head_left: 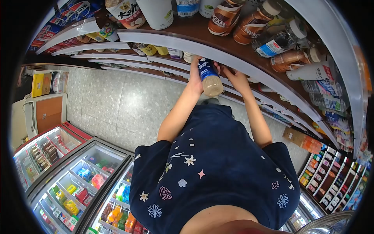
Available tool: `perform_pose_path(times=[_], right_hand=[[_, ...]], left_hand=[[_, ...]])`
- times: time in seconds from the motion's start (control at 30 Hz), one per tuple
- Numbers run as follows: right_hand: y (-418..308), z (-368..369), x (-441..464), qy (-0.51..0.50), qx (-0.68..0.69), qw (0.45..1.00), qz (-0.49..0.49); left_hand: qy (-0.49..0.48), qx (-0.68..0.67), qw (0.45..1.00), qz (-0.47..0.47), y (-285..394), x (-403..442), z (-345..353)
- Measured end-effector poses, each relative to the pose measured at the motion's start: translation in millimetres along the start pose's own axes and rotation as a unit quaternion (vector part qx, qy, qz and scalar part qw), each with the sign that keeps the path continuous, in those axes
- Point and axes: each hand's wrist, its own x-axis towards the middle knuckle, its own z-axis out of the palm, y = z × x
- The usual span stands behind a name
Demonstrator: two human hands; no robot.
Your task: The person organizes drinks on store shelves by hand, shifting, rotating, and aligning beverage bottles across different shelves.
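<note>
My left hand [196, 76] is closed round a bottled coffee drink [210, 80] with a dark blue label and pale brown contents. The bottle is tilted, its base towards me, and its top end is hidden near the shelf edge. To its right, my right hand [237, 80] is held close to the bottle and just below the shelf lip, fingers partly spread and nothing visible in them. Whether its fingertips touch the bottle or the shelf I cannot tell. Brown coffee bottles [225, 17] stand on the shelf above.
A curved-looking shelf unit with a white front rail [175, 41] crosses the top, holding several bottles, cups and packs. Behind me at the lower left are glass-topped freezers [105, 150] with colourful packages. Grey speckled floor [113, 89] lies between. More stocked shelves [331, 179] stand at right.
</note>
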Motion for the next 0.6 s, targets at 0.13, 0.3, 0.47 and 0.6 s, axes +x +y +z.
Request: perform_pose_path(times=[0.13,0.3,0.47,0.6], right_hand=[[12,-1,-3,-0.004,0.038,0.999,-0.009],[24,-3,-1,-0.027,0.053,0.997,-0.041],[17,0,-6,-0.014,0.1,0.994,-0.043],[11,-3,-11,-0.022,0.066,0.997,-0.035]], left_hand=[[-0.005,-0.015,1.0,0.016,-6,-2,1],[-0.014,0.031,0.999,0.025,-11,-4,0],[-0.032,0.26,0.964,0.044,-3,-4,-9],[-0.137,0.239,0.959,-0.064,-7,-14,-4]])
